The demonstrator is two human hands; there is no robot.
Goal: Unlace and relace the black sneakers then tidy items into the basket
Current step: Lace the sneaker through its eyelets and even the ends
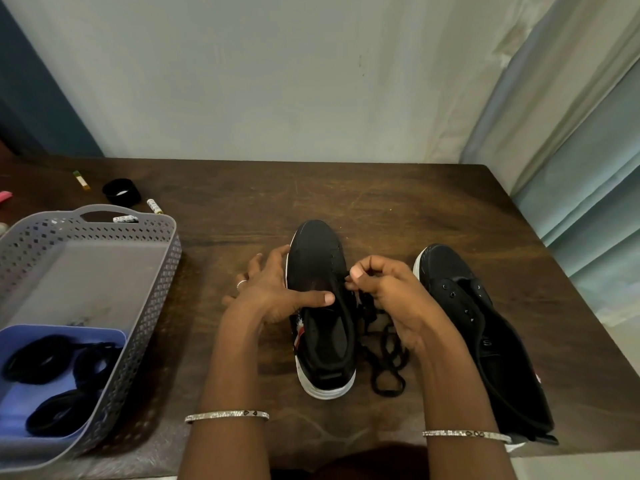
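Observation:
Two black sneakers with white soles stand on the wooden table [398, 202]. The left sneaker [320, 258] is in the middle, toe pointing away. My left hand [277, 292] holds its left side, thumb lying across the opening. My right hand [384, 289] pinches a black lace [386, 362] at the sneaker's right eyelets; the rest of the lace lies coiled on the table between the shoes. The right sneaker [485, 327] stands at the right with bare eyelets. The grey perforated basket [162, 278] sits at the left.
Inside the basket a blue tray [20, 341] holds black hair bands [52, 358]. Behind the basket lie a black round lid [121, 192], a small yellow tube [81, 180] and two white patterned tubes [154, 206]. A pale wall and a curtain [571, 133] close the back and right.

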